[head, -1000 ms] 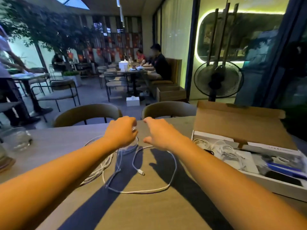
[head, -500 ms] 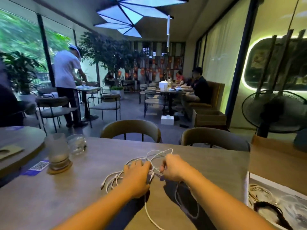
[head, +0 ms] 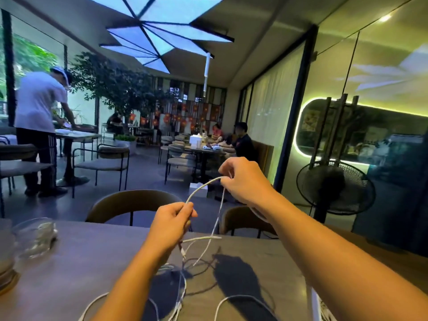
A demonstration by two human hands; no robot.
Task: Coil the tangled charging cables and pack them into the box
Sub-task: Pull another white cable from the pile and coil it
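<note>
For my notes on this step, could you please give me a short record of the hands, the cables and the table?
left hand: raised above the table, pinches a white cable
right hand: higher up, grips the same cable
cable: spans between both hands, strands hang down
loose cables: uncoiled on the table
table: grey-brown top
box: probably the white edge at lower right, inside not visible

Your left hand (head: 171, 224) and right hand (head: 245, 179) are both bare, knuckles and fingers uncovered. Your left forearm (head: 129, 281) and right forearm (head: 324, 246) are bare too, plain skin running from each wrist right down to the edge of the view, slim and smooth.
</note>
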